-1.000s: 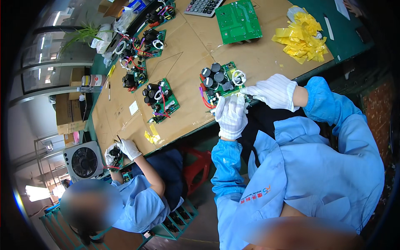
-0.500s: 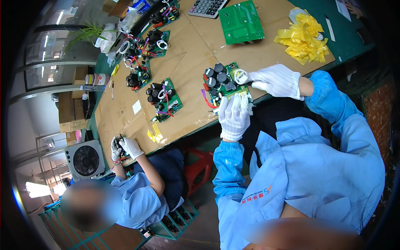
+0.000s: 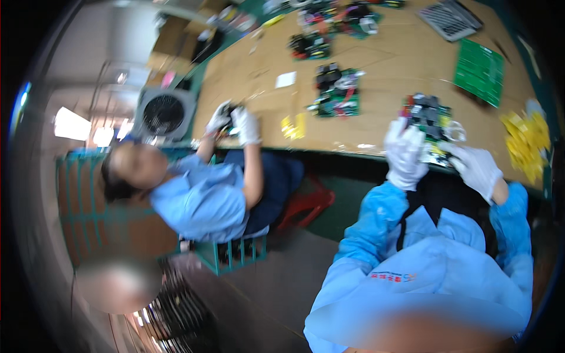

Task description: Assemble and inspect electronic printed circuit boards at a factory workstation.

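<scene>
At far left, beyond the bench edge: small grey fan (image 3: 163, 113), grille facing up. Just right of it, co-worker in light blue smock (image 3: 203, 197), both white-gloved hands (image 3: 234, 120) closed around a small dark part at the near edge of the brown cardboard-covered bench (image 3: 382, 65). Beside those hands, on the bench: yellow scraps (image 3: 293, 126); farther back, a white paper slip (image 3: 286, 79). Toward the middle: green circuit board with black components and wires (image 3: 335, 91), lying flat, well apart from anyone's hands; more populated boards (image 3: 309, 44) behind it, blurred. Right of centre, at the near bench edge: circuit board with black capacitors (image 3: 426, 117), partly overhanging toward the wearer. Left hand (image 3: 405, 154), white glove, fingers curled over the board's near left corner, gripping it. Right hand (image 3: 477, 169), white glove, closed on the board's near right side, just below a white ring-shaped part (image 3: 454, 132). Farther back and right: bare green board (image 3: 479, 72), flat; grey calculator (image 3: 450, 19) beyond it. At far right: heap of yellow tags (image 3: 525, 141), near the right hand, not touching.
</scene>
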`<action>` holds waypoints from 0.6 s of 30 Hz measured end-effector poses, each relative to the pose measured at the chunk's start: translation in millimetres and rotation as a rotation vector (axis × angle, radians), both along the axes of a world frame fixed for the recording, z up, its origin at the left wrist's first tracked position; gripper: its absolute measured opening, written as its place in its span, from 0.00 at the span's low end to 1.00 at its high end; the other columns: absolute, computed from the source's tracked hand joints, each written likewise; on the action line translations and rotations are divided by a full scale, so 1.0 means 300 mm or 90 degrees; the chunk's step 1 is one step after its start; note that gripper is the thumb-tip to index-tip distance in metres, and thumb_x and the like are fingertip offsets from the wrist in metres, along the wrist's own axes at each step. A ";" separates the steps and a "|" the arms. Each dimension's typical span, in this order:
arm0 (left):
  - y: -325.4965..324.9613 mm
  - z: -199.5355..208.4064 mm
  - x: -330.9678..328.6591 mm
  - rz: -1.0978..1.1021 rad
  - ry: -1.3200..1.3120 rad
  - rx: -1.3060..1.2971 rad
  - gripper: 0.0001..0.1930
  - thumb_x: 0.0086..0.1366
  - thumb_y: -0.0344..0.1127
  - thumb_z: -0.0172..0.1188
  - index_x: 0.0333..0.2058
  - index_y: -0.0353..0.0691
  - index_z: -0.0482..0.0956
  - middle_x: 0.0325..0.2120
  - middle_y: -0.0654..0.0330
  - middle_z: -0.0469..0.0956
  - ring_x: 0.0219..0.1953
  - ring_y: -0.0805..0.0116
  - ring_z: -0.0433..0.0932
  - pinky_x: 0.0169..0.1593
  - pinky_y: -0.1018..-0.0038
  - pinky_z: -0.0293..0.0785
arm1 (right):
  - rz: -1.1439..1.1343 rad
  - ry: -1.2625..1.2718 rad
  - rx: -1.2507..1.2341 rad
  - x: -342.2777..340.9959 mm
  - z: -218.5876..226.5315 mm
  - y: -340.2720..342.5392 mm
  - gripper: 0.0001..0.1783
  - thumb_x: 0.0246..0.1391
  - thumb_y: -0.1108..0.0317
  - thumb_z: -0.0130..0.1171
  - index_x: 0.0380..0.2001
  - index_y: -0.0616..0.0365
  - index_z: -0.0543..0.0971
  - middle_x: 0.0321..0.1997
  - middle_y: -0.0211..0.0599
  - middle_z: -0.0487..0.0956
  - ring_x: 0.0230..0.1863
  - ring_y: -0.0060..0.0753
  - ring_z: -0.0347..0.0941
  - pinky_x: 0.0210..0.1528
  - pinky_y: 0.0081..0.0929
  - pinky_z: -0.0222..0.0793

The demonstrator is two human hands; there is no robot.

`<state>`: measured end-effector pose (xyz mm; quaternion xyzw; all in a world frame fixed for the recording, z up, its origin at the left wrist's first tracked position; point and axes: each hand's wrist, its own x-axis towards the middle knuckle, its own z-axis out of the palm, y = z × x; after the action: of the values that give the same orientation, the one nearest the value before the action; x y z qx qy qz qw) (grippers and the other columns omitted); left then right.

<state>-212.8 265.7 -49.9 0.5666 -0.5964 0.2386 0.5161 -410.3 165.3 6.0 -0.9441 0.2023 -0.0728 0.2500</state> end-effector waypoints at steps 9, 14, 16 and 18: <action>0.008 -0.043 -0.006 0.051 0.033 0.036 0.21 0.50 0.28 0.61 0.45 0.40 0.71 0.41 0.52 0.72 0.48 0.43 0.74 0.58 0.44 0.70 | 0.015 -0.015 -0.027 0.009 -0.007 -0.005 0.21 0.57 0.70 0.57 0.55 0.46 0.76 0.34 0.42 0.80 0.36 0.51 0.77 0.36 0.44 0.70; 0.009 -0.036 -0.013 0.022 0.048 0.040 0.22 0.46 0.27 0.62 0.44 0.39 0.71 0.38 0.53 0.70 0.44 0.45 0.74 0.61 0.43 0.68 | 0.039 0.006 -0.122 0.004 0.011 -0.005 0.23 0.56 0.73 0.55 0.56 0.46 0.76 0.29 0.39 0.77 0.31 0.47 0.75 0.31 0.43 0.68; 0.009 -0.037 -0.018 0.027 0.052 0.036 0.23 0.45 0.26 0.62 0.43 0.39 0.71 0.37 0.53 0.70 0.44 0.46 0.74 0.61 0.43 0.68 | 0.071 0.018 -0.183 0.010 0.030 -0.009 0.27 0.52 0.75 0.54 0.57 0.45 0.75 0.32 0.38 0.79 0.32 0.44 0.77 0.31 0.41 0.70; 0.011 -0.038 -0.014 -0.007 0.061 0.053 0.23 0.44 0.24 0.63 0.42 0.39 0.70 0.34 0.54 0.70 0.42 0.46 0.74 0.60 0.44 0.68 | 0.087 -0.013 -0.213 0.029 0.019 -0.021 0.29 0.50 0.75 0.54 0.58 0.45 0.75 0.33 0.38 0.79 0.33 0.43 0.78 0.31 0.40 0.70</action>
<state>-217.1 268.9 -61.3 0.5954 -0.5835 0.1833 0.5210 -401.6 159.1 11.9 -0.9833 0.1202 -0.0980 0.0958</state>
